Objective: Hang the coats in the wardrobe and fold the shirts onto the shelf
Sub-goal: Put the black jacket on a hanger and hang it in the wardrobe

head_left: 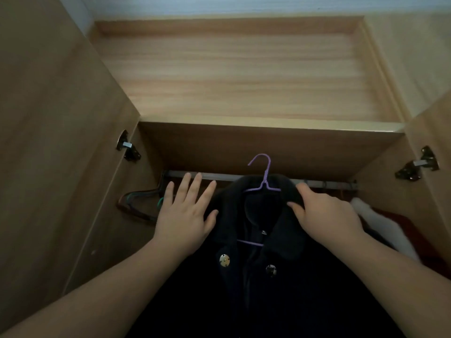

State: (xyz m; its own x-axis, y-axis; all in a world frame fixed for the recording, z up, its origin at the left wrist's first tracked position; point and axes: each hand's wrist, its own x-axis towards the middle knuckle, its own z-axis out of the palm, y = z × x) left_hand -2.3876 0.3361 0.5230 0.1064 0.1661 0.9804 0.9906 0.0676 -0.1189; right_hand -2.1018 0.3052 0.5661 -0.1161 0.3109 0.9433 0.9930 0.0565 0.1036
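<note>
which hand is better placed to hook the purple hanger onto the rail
Right, probably. The right hand already grips the black coat at the shoulder beside the purple hanger, whose hook sits just above the rail. The left hand is open, fingers spread, holding nothing.

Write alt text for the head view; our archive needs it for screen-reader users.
A right hand grips the collar of a dark coat on a purple hanger, its hook just above the wardrobe rail. The left hand is spread open beside it.

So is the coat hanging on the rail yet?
Not yet. The hanger's hook points up, free above the rail, and the right hand grips the coat's collar.
</note>
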